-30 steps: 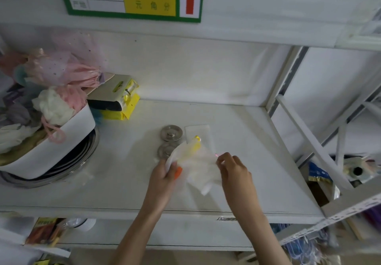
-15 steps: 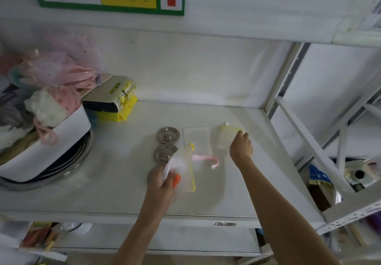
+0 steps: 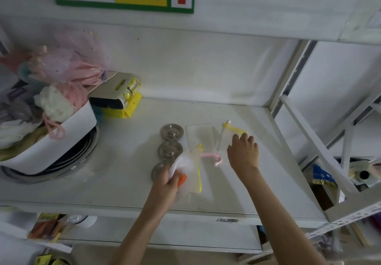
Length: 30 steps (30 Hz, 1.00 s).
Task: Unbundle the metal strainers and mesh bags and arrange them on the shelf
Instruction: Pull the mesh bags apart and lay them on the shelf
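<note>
Three round metal strainers lie in a column on the white shelf point(image 3: 103, 182): a far one point(image 3: 172, 131), a middle one point(image 3: 170, 150) and a near one point(image 3: 157, 171) partly hidden behind my left hand. My left hand point(image 3: 167, 180) is shut on a bunch of white mesh bags point(image 3: 190, 169) with yellow and orange trim. A flat white mesh bag point(image 3: 201, 136) lies right of the strainers, with a pink-corded one point(image 3: 212, 157) in front of it. My right hand point(image 3: 243, 153) rests palm down on a yellow-corded mesh bag point(image 3: 228, 133), fingers spread.
A white bin point(image 3: 68, 128) full of pink and white mesh pouches sits on stacked metal basins point(image 3: 68, 161) at the left. A yellow and black packet point(image 3: 119, 98) lies behind it. The shelf's upright and diagonal brace point(image 3: 309, 143) stand at the right.
My right hand took one mesh bag from the bunch, carried it to the right and laid it on the shelf; now it has drawn slightly back over it. My left hand stays put with the bunch.
</note>
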Motion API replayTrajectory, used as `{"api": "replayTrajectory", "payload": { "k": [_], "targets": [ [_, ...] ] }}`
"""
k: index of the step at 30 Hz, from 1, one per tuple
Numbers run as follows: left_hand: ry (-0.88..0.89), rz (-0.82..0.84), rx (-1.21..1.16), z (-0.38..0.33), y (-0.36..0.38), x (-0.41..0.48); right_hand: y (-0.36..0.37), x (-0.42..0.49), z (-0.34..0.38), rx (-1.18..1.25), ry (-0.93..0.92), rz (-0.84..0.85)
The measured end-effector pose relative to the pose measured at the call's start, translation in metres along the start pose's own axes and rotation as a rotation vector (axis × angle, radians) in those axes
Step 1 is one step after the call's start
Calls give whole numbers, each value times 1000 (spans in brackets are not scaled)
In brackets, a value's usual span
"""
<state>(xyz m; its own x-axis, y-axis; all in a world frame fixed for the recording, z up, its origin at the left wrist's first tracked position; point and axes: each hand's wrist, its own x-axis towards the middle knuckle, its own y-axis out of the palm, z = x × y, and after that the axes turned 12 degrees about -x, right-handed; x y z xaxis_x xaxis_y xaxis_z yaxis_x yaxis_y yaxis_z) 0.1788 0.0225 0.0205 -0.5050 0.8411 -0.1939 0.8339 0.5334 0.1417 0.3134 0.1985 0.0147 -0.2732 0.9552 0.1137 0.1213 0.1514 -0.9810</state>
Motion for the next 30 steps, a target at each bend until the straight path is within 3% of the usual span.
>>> {"api": "replayTrajectory", "payload": {
  "k": [8,14,21,27,30],
  "targets": [
    [63,38,100,-9,-1,-13,-57,-118,19,235,-250,105],
    [-36,54,100,-4,1,-22,-45,-150,38,386,-341,242],
    [-75,3,50,6,-14,-17,-23,-149,49,393,-244,-135],
    [155,-126,297,-1,-30,-9,-5,-135,41,247,-230,-222],
    [146,-139,252,-7,-36,-8,12,-113,37,190,-271,-190]
  ]
}}
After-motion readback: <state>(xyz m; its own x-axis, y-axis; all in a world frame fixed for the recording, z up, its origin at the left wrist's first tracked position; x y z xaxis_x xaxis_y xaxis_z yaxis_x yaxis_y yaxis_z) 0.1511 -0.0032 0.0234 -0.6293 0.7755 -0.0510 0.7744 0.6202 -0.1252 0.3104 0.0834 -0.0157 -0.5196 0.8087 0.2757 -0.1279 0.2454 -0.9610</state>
